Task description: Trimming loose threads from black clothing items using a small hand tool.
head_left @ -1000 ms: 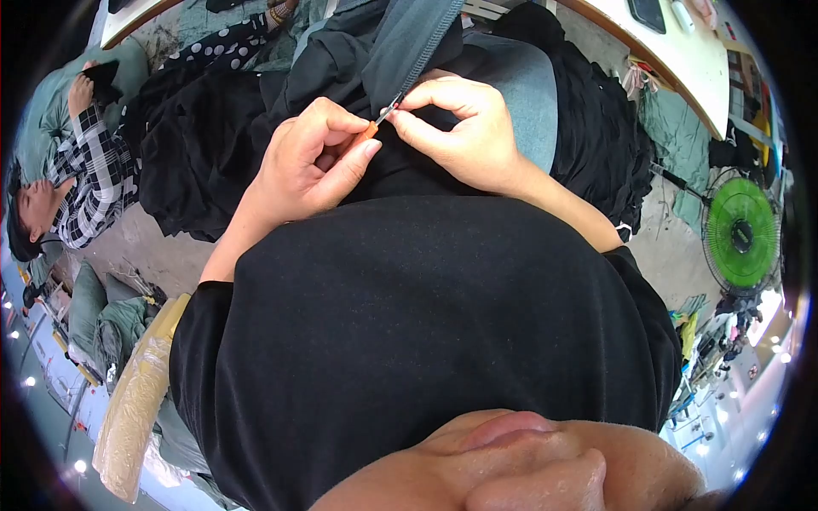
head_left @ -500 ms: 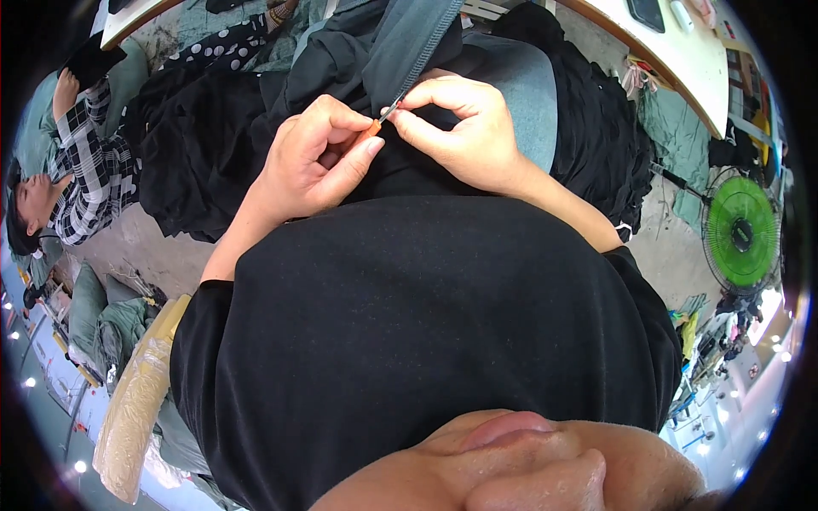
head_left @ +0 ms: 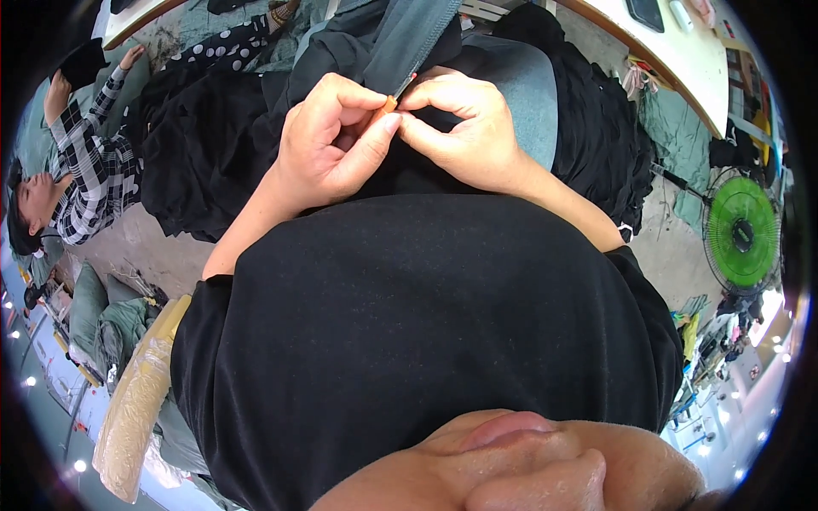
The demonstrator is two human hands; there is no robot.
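Observation:
My left hand (head_left: 328, 140) pinches a small orange-handled tool (head_left: 388, 104) between thumb and fingers. My right hand (head_left: 464, 128) meets it fingertip to fingertip and pinches the edge of a grey-green strip of fabric (head_left: 409, 38) that runs up and away from me. Both hands work just above my black shirt (head_left: 426, 324), over a pile of dark garments (head_left: 204, 145). The tool's tip is hidden between my fingers.
Another person in a checked shirt (head_left: 85, 170) sits on the floor at the left. A green fan (head_left: 743, 232) stands at the right. A wooden table edge (head_left: 682, 64) curves along the upper right. A wrapped fabric roll (head_left: 132, 409) lies at lower left.
My hands have closed in more tightly around the orange tool and the fabric edge. The person at the left has raised an arm.

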